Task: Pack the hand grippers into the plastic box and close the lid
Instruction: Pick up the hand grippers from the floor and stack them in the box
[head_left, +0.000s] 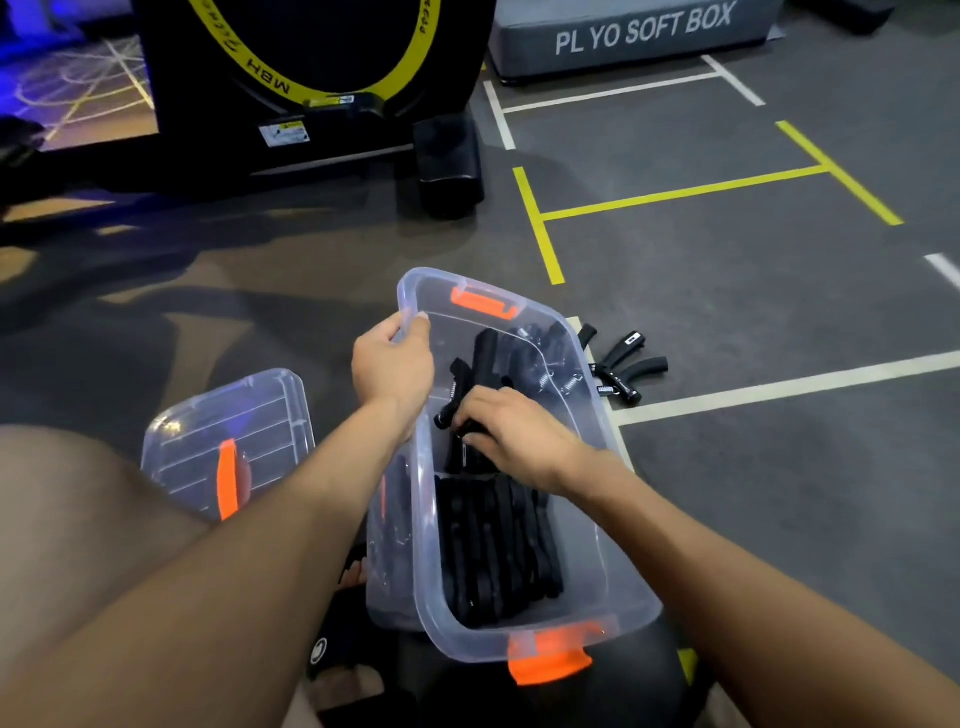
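Left hand is gripping the plastic box rim on the floor; right hand fingers are closing on a hand gripper inside. Lid is lying left of it, more grippers right.

The right hand covers whatever it grips inside the plastic box. The exercise machine and grey soft box are cropped by the top edge.
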